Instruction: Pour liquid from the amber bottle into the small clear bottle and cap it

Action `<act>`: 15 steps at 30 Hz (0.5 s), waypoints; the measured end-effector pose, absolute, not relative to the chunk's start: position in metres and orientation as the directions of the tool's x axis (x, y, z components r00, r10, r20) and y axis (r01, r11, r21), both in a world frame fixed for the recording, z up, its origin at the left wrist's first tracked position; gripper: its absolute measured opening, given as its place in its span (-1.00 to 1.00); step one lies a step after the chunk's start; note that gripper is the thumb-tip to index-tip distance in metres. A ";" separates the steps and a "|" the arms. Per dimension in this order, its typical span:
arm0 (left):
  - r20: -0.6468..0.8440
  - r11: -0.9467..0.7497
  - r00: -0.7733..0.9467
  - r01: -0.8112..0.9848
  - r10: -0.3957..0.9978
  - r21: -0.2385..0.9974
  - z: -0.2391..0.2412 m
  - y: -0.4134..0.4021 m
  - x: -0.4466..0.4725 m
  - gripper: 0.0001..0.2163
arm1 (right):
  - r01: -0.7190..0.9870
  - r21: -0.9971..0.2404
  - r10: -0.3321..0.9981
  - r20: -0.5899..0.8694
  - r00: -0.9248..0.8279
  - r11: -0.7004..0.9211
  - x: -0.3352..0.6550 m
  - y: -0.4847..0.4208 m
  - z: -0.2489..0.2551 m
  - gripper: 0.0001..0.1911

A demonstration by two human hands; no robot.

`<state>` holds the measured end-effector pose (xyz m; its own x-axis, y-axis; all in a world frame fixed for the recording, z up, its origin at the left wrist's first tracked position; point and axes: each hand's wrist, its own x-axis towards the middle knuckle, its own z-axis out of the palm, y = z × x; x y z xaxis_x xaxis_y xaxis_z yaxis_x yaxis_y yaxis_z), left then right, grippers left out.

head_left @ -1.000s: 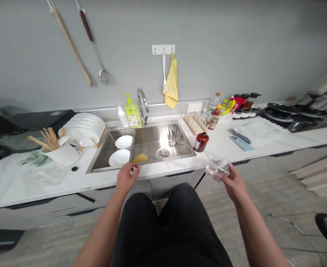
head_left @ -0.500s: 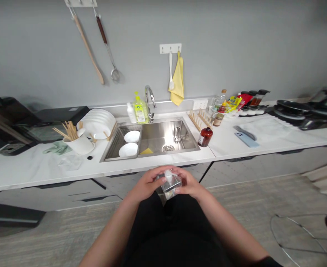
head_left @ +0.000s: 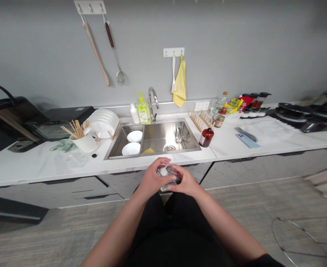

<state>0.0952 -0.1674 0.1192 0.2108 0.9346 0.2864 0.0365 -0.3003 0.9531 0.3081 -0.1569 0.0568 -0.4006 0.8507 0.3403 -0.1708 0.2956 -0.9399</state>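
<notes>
Both my hands meet in front of my body, below the counter's front edge. Between them is a small clear square bottle with a white cap. My left hand wraps its left side, fingers curled over the top near the cap. My right hand cups the bottle's right side from below. My dark trousers fill the space beneath.
The steel sink holds two white bowls and a yellow sponge. Stacked white plates, a cup of chopsticks, a brown bottle, a phone and a dish rack stand on the white counter.
One second ago my right hand held the bottle alone out to the right and my left hand was at the counter edge. Both hands then came together on it at my middle.
</notes>
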 end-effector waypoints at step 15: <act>0.327 -0.332 0.398 -0.060 0.857 0.942 0.112 -0.168 0.094 -0.22 | -0.150 -0.948 0.876 0.316 -0.363 0.279 0.321 -0.163 0.046 -0.13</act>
